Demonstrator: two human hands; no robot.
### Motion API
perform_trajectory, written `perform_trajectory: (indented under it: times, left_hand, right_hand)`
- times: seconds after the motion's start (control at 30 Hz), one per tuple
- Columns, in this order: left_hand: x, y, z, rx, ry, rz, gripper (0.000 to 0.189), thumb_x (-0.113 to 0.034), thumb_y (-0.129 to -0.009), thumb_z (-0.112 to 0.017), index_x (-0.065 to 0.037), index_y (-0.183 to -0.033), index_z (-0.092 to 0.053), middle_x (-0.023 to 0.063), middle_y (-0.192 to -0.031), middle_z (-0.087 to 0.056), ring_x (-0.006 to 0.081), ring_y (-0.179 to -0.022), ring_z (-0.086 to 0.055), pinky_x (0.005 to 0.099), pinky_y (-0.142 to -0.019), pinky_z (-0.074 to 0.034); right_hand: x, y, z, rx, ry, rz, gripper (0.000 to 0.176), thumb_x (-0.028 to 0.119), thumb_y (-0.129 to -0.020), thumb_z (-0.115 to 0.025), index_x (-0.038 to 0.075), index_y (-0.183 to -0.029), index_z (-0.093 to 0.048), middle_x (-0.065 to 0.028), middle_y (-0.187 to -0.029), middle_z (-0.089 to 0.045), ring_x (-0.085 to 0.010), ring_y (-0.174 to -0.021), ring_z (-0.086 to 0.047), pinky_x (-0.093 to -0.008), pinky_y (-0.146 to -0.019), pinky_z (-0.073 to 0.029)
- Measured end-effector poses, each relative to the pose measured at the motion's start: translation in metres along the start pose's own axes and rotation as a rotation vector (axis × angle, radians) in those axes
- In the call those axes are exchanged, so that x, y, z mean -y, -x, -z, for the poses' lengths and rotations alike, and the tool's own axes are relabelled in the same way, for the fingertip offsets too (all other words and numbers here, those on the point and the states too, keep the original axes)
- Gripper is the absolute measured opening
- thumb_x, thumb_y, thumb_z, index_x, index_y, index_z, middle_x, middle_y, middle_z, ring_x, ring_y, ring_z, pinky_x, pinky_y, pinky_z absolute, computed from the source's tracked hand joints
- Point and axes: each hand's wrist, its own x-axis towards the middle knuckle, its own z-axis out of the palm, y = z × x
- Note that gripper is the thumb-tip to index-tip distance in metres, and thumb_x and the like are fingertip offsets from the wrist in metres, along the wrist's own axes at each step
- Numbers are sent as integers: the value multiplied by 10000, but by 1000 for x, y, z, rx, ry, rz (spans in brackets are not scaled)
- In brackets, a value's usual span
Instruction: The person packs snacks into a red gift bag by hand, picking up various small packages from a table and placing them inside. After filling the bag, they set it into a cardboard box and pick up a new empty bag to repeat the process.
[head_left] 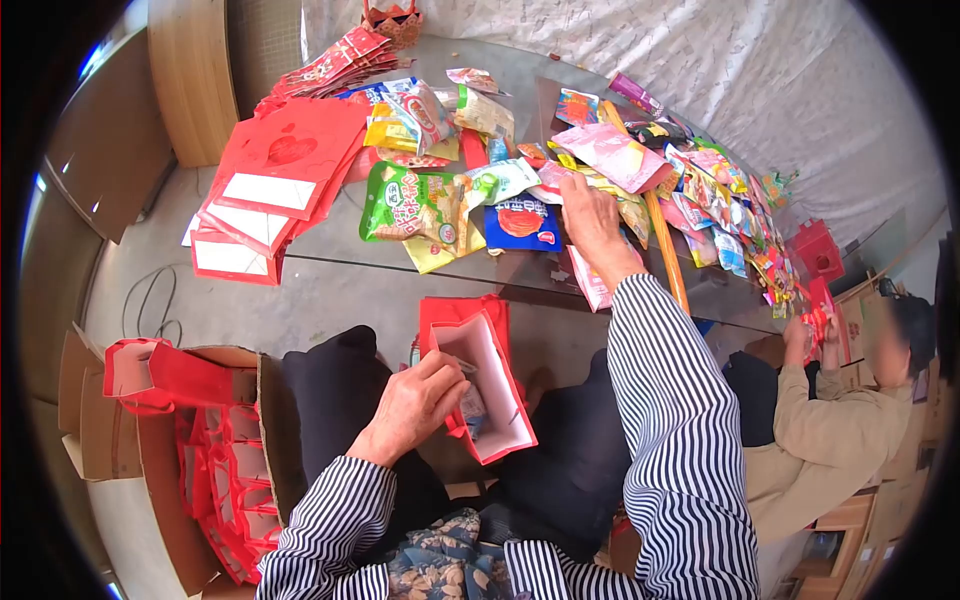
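A long table [330, 280] runs across the far half of the view, its near edge just above the person's knees. At the near left a cardboard box [262, 400] stands open on the floor, packed with made-up red bags on edge, within reach of the left arm. On the table's left end lies a stack of flat red bags [275, 180], overlapped like cards so each can be slid off singly. The middle and right of the table carry a loose spread of snack packets, among them a green packet [410, 205], a blue packet [522, 225] and a pink packet [615, 155], laid face up so the sorts can be told apart.

A co-worker [830, 440] sits at the right, both hands raised around a small red item.

In the person's lap, an open red bag [490, 390] tilts with its mouth toward the table. The left hand [415, 405] has its fingers pinched on the bag's left rim, which seems to keep the mouth agape. The right hand [590, 225] lies palm down on the packets; whether its fingers grip one I cannot tell.
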Motion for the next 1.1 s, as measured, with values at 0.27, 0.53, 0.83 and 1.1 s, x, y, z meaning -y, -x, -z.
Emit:
perform_trajectory:
  times: [0.27,0.53,0.83,1.1]
  left_hand:
    - [-1,1,-1,-4,-4,12,99,-71,-884,-694,-7,-910,-623,118,-974,-631,318,-799,-671,400,-691,-572]
    - [-2,9,1,-17,12,22,50,-24,-905,-646,8,-931,-619,162,-903,-594,381,-788,-621,419,-683,-523]
    - [6,13,-4,-27,5,51,53,-17,-923,-624,26,-949,-607,142,-914,-601,340,-792,-632,372,-689,-522]
    - [-1,13,-1,-43,23,57,69,-25,-904,-636,26,-922,-593,166,-901,-597,383,-787,-647,419,-675,-537]
  right_hand:
    - [-38,-6,41,-286,-378,-171,149,113,-907,-620,55,-983,-504,-184,-904,-633,-427,-816,-645,-530,-694,-493]
    - [8,48,135,-146,-1150,-399,110,33,-910,-649,11,-927,-542,-37,-757,-638,-72,-572,-612,-253,-491,-469]
    - [119,143,197,158,-1550,-450,70,4,-936,-620,13,-916,-553,-40,-755,-640,-74,-562,-594,-252,-493,-473]
    - [172,157,160,357,-1231,-355,136,49,-923,-598,2,-918,-470,-215,-779,-611,-385,-734,-658,-465,-644,-507]
